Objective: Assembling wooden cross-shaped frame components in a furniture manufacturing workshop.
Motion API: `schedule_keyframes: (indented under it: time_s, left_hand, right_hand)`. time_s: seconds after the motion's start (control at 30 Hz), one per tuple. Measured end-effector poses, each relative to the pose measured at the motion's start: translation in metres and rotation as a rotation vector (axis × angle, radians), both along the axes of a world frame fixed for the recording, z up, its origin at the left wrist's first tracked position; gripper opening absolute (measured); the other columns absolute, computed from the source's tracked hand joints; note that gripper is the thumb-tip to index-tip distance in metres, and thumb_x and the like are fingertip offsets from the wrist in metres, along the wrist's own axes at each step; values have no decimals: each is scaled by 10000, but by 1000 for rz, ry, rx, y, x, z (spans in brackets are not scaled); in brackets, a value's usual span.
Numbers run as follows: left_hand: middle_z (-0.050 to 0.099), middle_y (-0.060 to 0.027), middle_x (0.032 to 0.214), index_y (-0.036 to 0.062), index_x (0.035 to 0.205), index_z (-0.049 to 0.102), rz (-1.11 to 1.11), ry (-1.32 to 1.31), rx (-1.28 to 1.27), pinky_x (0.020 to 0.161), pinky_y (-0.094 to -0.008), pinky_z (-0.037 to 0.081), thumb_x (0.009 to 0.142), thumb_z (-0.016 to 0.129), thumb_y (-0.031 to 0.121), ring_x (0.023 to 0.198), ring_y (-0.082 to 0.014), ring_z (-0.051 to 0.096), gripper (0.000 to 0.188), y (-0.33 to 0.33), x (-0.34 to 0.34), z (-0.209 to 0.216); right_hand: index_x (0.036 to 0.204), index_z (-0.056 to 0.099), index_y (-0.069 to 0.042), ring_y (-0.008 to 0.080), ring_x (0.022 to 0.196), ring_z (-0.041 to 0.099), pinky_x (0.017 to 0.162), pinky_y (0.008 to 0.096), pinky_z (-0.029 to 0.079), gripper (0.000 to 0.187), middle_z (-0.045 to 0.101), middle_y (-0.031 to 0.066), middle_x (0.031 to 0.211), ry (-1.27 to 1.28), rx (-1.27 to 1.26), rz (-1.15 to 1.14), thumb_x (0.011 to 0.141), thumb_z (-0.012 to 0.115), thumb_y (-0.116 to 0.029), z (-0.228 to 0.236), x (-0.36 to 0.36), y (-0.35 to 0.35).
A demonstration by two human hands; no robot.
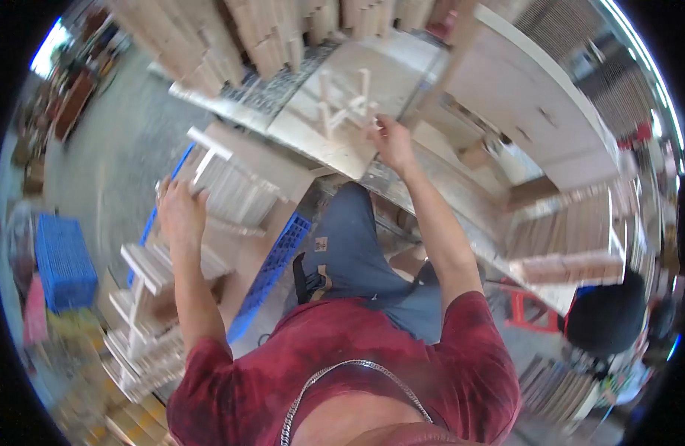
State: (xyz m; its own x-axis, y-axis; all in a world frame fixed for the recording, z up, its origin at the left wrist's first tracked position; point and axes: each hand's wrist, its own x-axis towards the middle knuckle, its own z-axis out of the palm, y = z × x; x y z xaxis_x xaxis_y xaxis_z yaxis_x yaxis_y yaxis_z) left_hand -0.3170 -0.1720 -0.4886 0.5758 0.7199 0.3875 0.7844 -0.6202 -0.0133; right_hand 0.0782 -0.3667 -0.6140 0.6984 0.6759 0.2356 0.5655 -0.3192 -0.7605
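A small light-wood frame point(344, 115) with crossed bars and upright legs stands on the worktable point(320, 141) in front of me. At its right side my right hand point(391, 143) has its fingers closed in a pinch, touching or right beside the frame's end; blur hides what is between them. Out to the left, my left hand point(182, 209) is raised with bent fingers beside a stack of pale wooden slats point(237, 192). Its fingertips are smeared, so I cannot tell whether it holds anything.
Tall bundles of wooden sticks point(264, 44) stand along the table's far side. More wooden parts point(145, 320) are piled at lower left, near a blue pallet point(266, 276) and a blue crate point(66, 260). On the right are stacked wood pieces point(561, 238) and a red stool point(532, 311).
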Motion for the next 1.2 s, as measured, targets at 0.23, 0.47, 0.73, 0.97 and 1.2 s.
schedule_keyframes:
  time_s: [0.23, 0.47, 0.73, 0.97, 1.2]
  left_hand:
    - [703, -238, 989, 9, 1074, 719, 93, -20, -272, 785, -444, 527, 859, 734, 207, 868, -394, 659, 293, 41, -34, -3]
    - [733, -86, 964, -16, 1042, 703, -258, -876, -473, 806, -301, 523, 986, 647, 187, 883, -161, 678, 218, -37, 41, 51]
    - [726, -77, 990, -45, 1107, 665, -811, -731, -1265, 834, -258, 509, 943, 673, 46, 859, -129, 675, 188, -170, 159, 10]
    - [710, -140, 1066, -38, 1140, 620, -963, -1082, -1525, 995, -369, 451, 1024, 543, 95, 1088, -230, 638, 193, -173, 161, 9]
    - [732, -132, 998, -30, 1044, 691, -847, -1200, -1556, 1071, -497, 439, 864, 681, 97, 1008, -263, 691, 220, -203, 113, 34]
  right_hand:
    - [1119, 678, -43, 315, 952, 682, 794, 408, 560, 296, 679, 154, 1027, -454, 68, 220, 839, 728, -125, 142, -75, -171]
    - [1158, 690, -90, 340, 1097, 610, 941, 435, 502, 383, 701, 119, 1129, -1011, -587, -738, 775, 712, -83, 329, -43, -461]
    - [1020, 703, -73, 335, 1046, 604, 911, 423, 507, 294, 714, 146, 952, -729, -752, -610, 745, 760, -161, 305, 29, -505]
    - [873, 702, -43, 262, 831, 634, 770, 377, 503, 220, 685, 85, 844, -642, -409, -562, 696, 818, -105, 339, -37, -468]
    - [934, 684, -32, 209, 726, 629, 685, 344, 501, 248, 653, 78, 782, -108, -252, -135, 752, 829, -119, 200, -119, -327]
